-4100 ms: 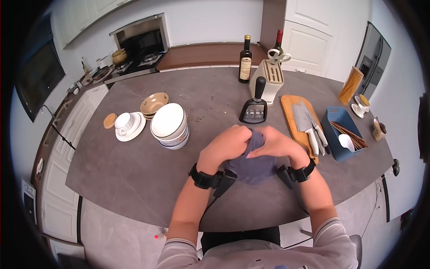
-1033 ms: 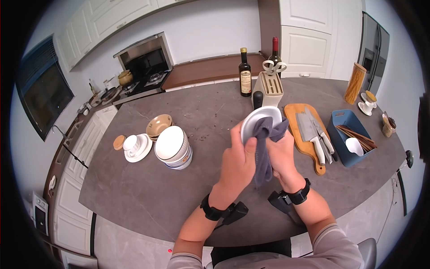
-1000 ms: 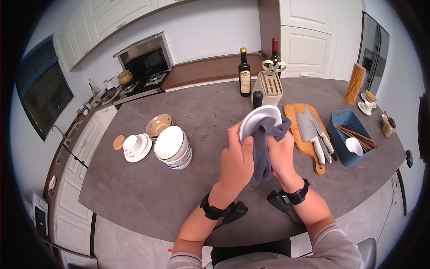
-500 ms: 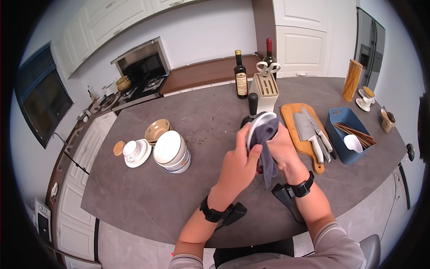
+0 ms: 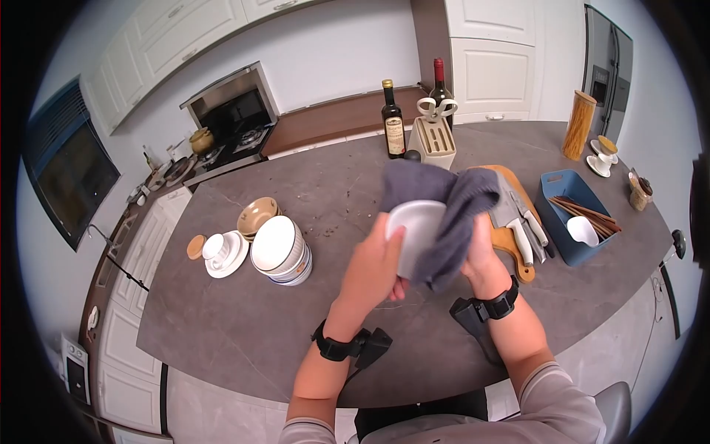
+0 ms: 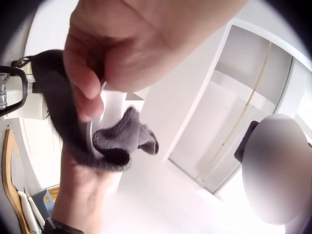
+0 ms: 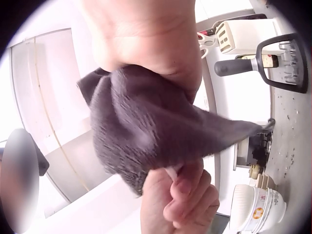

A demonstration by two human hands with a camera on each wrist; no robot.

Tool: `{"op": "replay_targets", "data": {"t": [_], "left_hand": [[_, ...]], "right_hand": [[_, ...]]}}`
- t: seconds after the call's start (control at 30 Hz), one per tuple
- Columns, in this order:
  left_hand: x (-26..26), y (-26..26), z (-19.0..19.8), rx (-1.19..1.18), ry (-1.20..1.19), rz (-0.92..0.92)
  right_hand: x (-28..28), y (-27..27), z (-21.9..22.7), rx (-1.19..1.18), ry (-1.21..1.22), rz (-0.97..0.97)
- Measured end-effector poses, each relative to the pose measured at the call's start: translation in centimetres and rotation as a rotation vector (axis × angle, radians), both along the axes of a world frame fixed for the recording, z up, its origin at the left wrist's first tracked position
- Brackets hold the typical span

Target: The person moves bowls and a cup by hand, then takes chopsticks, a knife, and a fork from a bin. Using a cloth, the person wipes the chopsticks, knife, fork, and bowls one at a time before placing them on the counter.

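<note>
A white bowl (image 5: pixel 418 228) is held up over the grey table in the head view. My left hand (image 5: pixel 367 266) pinches its left rim, thumb on the near face and fingers behind. In my right hand (image 5: pixel 482 255) is a dark grey-purple cloth (image 5: pixel 467 214), wrapped over the bowl's right side with a loose part spread behind. The left wrist view shows the bowl's rim (image 6: pixel 90 134) between left thumb and fingers, cloth (image 6: pixel 63 102) around it. Seen from the right wrist, the cloth (image 7: pixel 141 122) hides the right fingers and nearly all of the bowl.
Left of the hands are stacked bowls (image 5: pixel 275 248), brown bowls (image 5: pixel 257 214) and a cup on plates (image 5: pixel 238 259). A knife block (image 5: pixel 433 144) and bottle (image 5: pixel 394 133) stand behind. Right are a cutting board (image 5: pixel 523 270) with knives, and a blue bin (image 5: pixel 580 255). A pronged black-handled tool (image 7: pixel 234 67) stands close.
Earlier the cloth was bunched low over the table; later both hands held the bowl with cloth hanging down its near side. Now the bowl is turned and the cloth flares up behind it.
</note>
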State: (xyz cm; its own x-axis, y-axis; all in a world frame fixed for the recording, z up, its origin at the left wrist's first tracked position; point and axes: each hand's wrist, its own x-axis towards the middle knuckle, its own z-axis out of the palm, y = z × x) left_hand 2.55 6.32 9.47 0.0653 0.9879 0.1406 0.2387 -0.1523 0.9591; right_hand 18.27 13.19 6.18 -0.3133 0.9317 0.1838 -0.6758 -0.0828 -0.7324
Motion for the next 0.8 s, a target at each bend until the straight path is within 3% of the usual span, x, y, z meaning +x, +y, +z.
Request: {"op": "replay_targets", "data": {"t": [0.03, 0.07, 0.13, 0.2, 0.23, 0.27, 0.33, 0.37, 0.4, 0.47, 0.53, 0.6, 0.67, 0.73, 0.77, 0.8], "left_hand": [[0.0, 0.0, -0.3, -0.063, 0.033, -0.111], [0.1, 0.1, -0.3, -0.063, 0.033, -0.111], [0.3, 0.2, -0.5, -0.104, -0.069, -0.132], [-0.1, 1.1, -1.0, -0.112, -0.130, -0.142], [-0.4, 1.5, -1.1, -0.153, -0.231, -0.136], [-0.5, 1.9, -1.4, -0.196, -0.330, -0.132], [0.0, 3.1, -3.6, -0.103, -0.393, -0.038], [0.2, 4.6, -5.6, 0.128, -0.372, 0.020], [0.1, 6.0, -7.5, 0.358, -0.348, 0.078], [-0.5, 6.2, -8.2, 0.462, -0.266, 0.038], [-0.6, 3.0, -4.3, 0.108, -0.128, -0.051], [0.2, 1.0, -1.6, 0.008, 0.015, -0.053], [0.5, 0.8, -1.2, -0.095, 0.154, -0.048], [0.6, 1.7, -1.9, -0.131, -0.044, 0.003], [-0.6, 2.6, -2.5, -0.213, -0.148, -0.119], [-0.8, 3.7, -3.9, -0.213, -0.144, -0.118]], "right_hand": [[-0.1, -0.2, 0.3, 0.152, 0.071, 0.105], [-0.3, -0.5, 0.7, 0.305, 0.141, 0.210], [-1.3, -1.4, 1.1, 0.200, 0.208, 0.136], [-1.5, -1.5, 0.9, 0.466, -0.224, 0.087], [-2.8, -1.3, 0.2, 0.264, 0.188, 0.074], [-2.7, -1.1, -1.7, 0.381, 0.019, -0.032], [-4.0, -1.8, -1.6, 0.911, -0.315, -0.562], [-4.4, -1.8, -1.8, 1.013, -0.388, -0.694], [-4.4, -1.8, -1.7, 1.012, -0.384, -0.696], [-3.9, -1.8, -1.1, 0.848, -0.242, -0.526], [-2.6, -1.6, -0.3, 0.764, -0.176, -0.445], [-0.9, -1.2, 0.9, 0.358, 0.108, 0.259], [-1.9, -1.8, 1.0, 0.218, 0.086, 0.197], [-2.8, -1.8, 0.5, 0.183, 0.019, 0.063], [-3.0, -2.4, 0.9, 0.335, -0.048, -0.057], [-3.4, -2.4, 0.5, 0.335, -0.043, -0.057]]}}
